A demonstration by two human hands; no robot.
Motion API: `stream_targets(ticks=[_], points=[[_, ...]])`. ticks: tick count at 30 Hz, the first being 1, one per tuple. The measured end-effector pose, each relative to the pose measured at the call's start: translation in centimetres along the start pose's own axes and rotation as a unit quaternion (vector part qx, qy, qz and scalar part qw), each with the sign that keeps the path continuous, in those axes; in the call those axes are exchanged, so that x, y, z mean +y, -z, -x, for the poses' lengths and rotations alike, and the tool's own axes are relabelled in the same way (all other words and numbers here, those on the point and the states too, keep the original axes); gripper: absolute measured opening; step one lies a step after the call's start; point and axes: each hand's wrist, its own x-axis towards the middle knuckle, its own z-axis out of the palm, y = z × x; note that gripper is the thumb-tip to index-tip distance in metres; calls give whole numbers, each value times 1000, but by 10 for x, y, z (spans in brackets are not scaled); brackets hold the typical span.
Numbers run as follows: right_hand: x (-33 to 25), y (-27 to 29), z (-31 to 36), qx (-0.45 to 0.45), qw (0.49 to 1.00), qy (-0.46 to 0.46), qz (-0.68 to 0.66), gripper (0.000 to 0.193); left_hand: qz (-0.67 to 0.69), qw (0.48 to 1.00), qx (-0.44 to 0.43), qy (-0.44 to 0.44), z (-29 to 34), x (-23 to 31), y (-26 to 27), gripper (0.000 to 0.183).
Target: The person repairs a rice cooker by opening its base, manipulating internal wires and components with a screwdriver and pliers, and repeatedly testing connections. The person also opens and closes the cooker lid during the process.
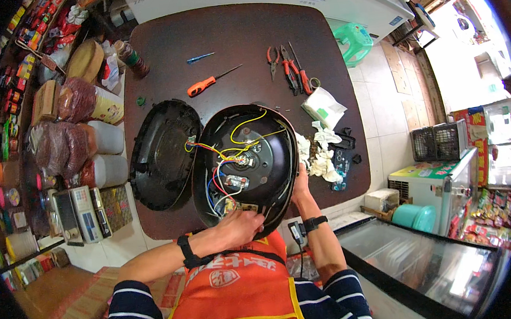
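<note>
A black appliance housing [272, 185], like an upturned electric cooker, stands open at the table's near edge. Yellow, red, blue and white wires [231, 156] run to its centre, beside a small metal-clad part [236, 182]. My left hand [242, 227] reaches into the near end, fingers closed in a pinch by a circuit board; what they hold is hidden. Along the outer right wall my right hand [300, 185] grips the housing, most fingers out of sight. Left of it lies the detached black cover [166, 154], inner side up.
On the brown table [235, 36] lie an orange screwdriver [203, 86], a small blue bit [200, 58], pliers [273, 63] and other red-handled tools [292, 74]. Crumpled tissues [323, 155] and black scraps lie at right. A brown bottle [132, 58] stands at the far left edge.
</note>
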Motion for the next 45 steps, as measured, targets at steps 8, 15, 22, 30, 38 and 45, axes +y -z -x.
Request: stream_targets(ticks=[8,15,22,30,38,45], points=[[-3,-4,2,5,999,22,43,54,-4,1000,-15,-5,-3,0,7,13],[-9,-13,6,29,998,4,55,55,19,1000,-24,3,-8,4,7,18],[-6,-3,-5,13,998,-7,63,49,51,998,-26,-16,-7,14,20,25],[-6,-4,-13,11,998,-7,69,43,130,984,53,-112,5,41,88,36],[-14,-19,-5,-7,997,-13,72,51,155,940,253,-171,15,48,162,39],[-17,-19,-3,7,997,-49,67,52,105,934,312,-138,-35,24,161,35]])
